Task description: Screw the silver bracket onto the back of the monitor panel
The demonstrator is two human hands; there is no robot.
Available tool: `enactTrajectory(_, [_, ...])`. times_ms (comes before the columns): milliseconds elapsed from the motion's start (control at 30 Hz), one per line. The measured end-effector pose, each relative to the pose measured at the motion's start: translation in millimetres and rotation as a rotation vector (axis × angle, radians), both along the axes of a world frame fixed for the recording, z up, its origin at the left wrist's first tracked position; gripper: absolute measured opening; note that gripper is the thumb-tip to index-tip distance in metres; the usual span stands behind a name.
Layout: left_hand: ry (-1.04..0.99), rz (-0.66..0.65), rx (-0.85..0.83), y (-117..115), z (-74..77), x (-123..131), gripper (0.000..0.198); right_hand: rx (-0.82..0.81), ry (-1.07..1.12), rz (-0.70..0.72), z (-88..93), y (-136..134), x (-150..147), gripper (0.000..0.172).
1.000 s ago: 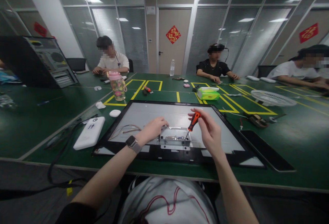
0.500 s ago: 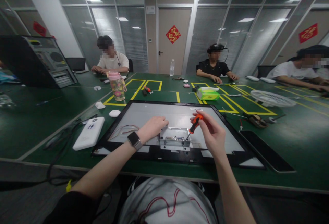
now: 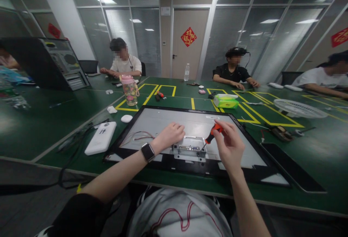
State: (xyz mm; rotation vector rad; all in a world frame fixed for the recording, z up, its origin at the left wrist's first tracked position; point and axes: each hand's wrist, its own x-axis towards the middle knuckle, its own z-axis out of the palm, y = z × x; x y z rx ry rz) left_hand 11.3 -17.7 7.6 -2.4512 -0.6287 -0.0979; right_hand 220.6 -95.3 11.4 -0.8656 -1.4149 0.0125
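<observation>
A flat display panel (image 3: 174, 119) with a black frame lies face down before me. Near its front edge sits a metal bracket (image 3: 190, 150) with connectors. My right hand (image 3: 230, 144) pinches an orange and black screwdriver (image 3: 212, 134), which is tilted, its tip at the bracket's right end. My left hand (image 3: 170, 135), wearing a watch (image 3: 147, 152), rests at the bracket's left side with fingers curled; whatever they hold, if anything, is hidden. Thin wires (image 3: 138, 135) lie on the panel left of that hand.
Left of the panel are a white power bank (image 3: 101, 138), cables and a pink-lidded bottle (image 3: 130, 92). A black phone-like slab (image 3: 292, 166) lies to the right. Behind are a green tissue pack (image 3: 226, 101) and a white round grille (image 3: 299, 108). Several people sit around the table.
The camera view has turned slightly left, so everything appears shifted right. Both hands keep their places at the bracket, and the screwdriver leans a little more.
</observation>
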Motion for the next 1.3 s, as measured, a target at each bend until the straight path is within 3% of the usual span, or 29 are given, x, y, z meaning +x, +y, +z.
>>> enactTrajectory(100, [0.006, 0.043, -0.018, 0, -2.4, 0, 0.008, 0.006, -0.004, -0.043, 0.9, -1, 0, 0.025])
enactTrajectory(267, [0.014, 0.068, -0.028, -2, -6.8, 3, 0.009, -0.068, 0.026, 0.098, 0.7, -1, -1, 0.033])
enactTrajectory(467, [-0.007, 0.091, -0.013, -5, -10.8, 4, 0.011, -0.045, 0.084, 0.035, -1.0, 2, -2, 0.028])
enactTrajectory(633, [-0.013, 0.095, -0.018, -4, -12.5, 4, 0.011, -0.152, 0.197, 0.182, 4.8, 1, -1, 0.020])
enactTrajectory(767, [-0.022, 0.085, -0.014, -3, -13.4, 4, 0.009, -0.190, 0.238, 0.095, 13.0, 1, -2, 0.011])
enactTrajectory(967, [-0.056, 0.052, 0.043, 0, -17.2, 5, 0.007, -0.276, 0.267, 0.429, 15.6, 3, -5, 0.020])
enactTrajectory(1200, [-0.059, 0.066, 0.040, -2, -17.3, 6, 0.008, -0.140, 0.236, 0.221, 10.3, 6, -5, 0.007])
enactTrajectory(1300, [-0.042, 0.067, 0.015, -3, -14.7, 6, 0.010, -0.198, 0.272, 0.240, 6.6, 6, -4, 0.015])
